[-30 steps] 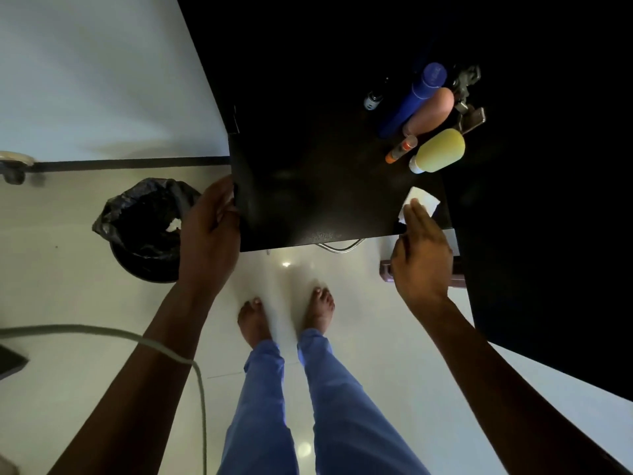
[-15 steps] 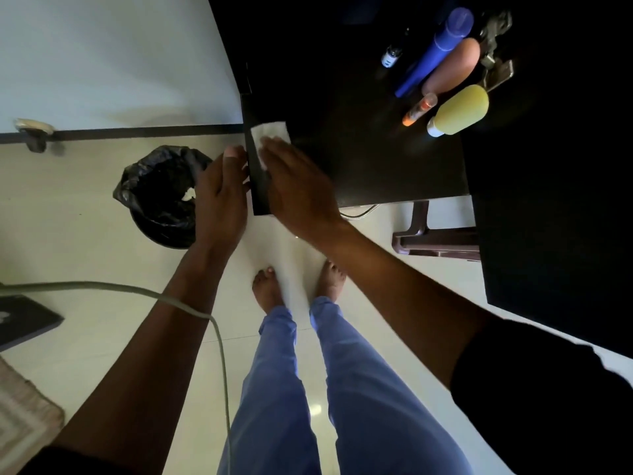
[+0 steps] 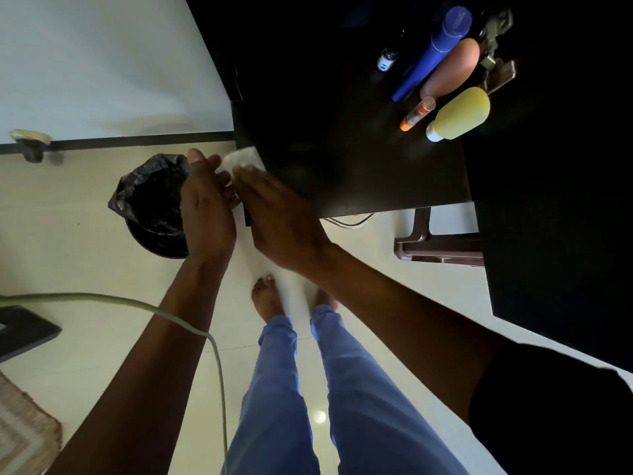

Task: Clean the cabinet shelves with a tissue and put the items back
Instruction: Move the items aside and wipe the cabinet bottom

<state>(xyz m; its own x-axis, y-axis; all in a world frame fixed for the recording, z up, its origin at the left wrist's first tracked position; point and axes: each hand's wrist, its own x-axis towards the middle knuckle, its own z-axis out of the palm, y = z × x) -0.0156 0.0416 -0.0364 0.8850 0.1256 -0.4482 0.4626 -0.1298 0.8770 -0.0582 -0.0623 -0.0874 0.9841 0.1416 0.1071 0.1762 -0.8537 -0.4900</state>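
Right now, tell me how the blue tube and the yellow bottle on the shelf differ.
The blue tube is long, slim and dark blue; the yellow bottle is short, fat and pale yellow. The yellow bottle has a white cap at its near end, while the blue tube's far end carries a lighter blue cap. The blue tube sits farther back. Both lie on the dark shelf at its right side, angled alike.

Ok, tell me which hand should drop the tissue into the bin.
Probably the left hand: it is open beside the tissue and nearest the black-lined bin. The right hand presses the tissue at the shelf corner, farther away.
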